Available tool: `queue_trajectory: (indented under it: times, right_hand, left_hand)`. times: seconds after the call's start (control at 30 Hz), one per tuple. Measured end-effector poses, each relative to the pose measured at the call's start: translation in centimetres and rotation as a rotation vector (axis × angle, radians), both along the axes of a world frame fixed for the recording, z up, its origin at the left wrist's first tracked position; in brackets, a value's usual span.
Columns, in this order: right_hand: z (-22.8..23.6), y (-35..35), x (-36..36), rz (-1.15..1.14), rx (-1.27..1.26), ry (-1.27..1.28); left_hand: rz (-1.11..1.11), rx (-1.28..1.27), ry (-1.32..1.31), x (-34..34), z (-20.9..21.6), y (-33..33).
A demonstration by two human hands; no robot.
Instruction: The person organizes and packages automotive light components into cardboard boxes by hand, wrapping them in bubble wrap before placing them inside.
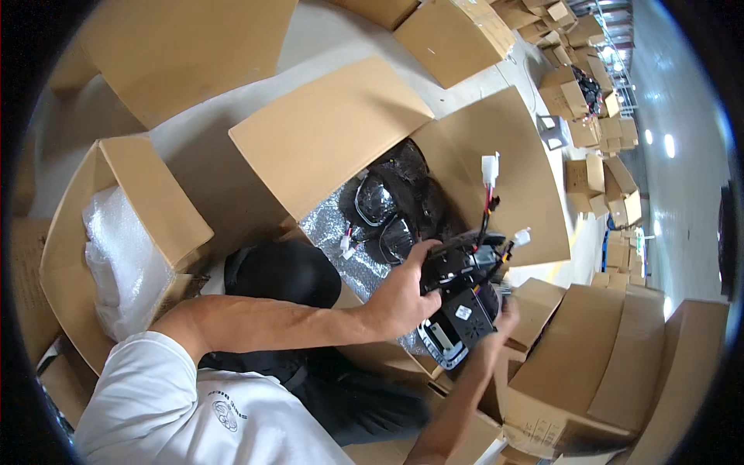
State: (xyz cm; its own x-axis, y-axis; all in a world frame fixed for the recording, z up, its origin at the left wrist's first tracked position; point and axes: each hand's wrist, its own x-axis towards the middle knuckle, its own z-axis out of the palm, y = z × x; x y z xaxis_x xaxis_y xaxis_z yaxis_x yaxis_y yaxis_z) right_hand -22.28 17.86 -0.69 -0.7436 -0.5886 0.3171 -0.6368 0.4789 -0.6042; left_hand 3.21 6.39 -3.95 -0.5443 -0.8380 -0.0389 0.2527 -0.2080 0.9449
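Note:
Between my hands is a black plastic unit with wires (pixel 471 314), a vented back cover and a silver-edged end. White plugs (pixel 490 169) stick up from its wires. My left hand (pixel 399 298) closes around its left side, thumb and fingers pressed on the housing. At its right edge is my right hand (pixel 502 322), slightly blurred, fingers curled against it. The unit is held over the near edge of an open cardboard box (pixel 333 132). Inside that box, glossy black domed units (pixel 377 200) lie on silvery bubble wrap (pixel 329 221); a white plug (pixel 346 243) rests beside them.
To the left stands an open carton (pixel 155 201) holding clear bubble wrap (pixel 120 256). Large cartons (pixel 570 356) crowd the lower right, and another box (pixel 453 43) sits at the back. Many more boxes (pixel 608 186) line the far floor. My bent knee (pixel 283 283) is beside the open box.

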Motion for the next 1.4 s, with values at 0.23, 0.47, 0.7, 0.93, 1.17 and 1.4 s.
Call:
queue_trajectory:
  times: [0.23,0.47,0.7,0.93,1.17,1.4]
  right_hand:
    - [-19.8,-11.9,14.3,0.393,-0.072,-1.409]
    - [-19.3,-8.3,15.0,0.455,-0.047,-1.66]
    - [-14.5,-3.9,12.5,0.377,-0.011,-0.83]
    - [-2.3,-2.0,13.9,0.353,-0.151,0.376]
    - [4.7,-0.6,13.9,0.725,0.213,0.824]
    - [6.7,-1.4,13.1,0.306,0.294,0.1]
  left_hand:
    - [0.049,-0.003,-0.035,-0.8,-0.4,0.0]
    - [0.119,-0.047,-0.199,0.4,0.6,-1.3]
    - [0.148,0.117,-0.008,1.9,0.2,-3.4]
    - [0.126,0.164,0.089,2.5,-0.1,-3.9]
    - [0.128,0.159,0.417,0.7,-0.1,-3.3]
    - [0.339,0.325,0.344,3.0,1.1,-5.9]
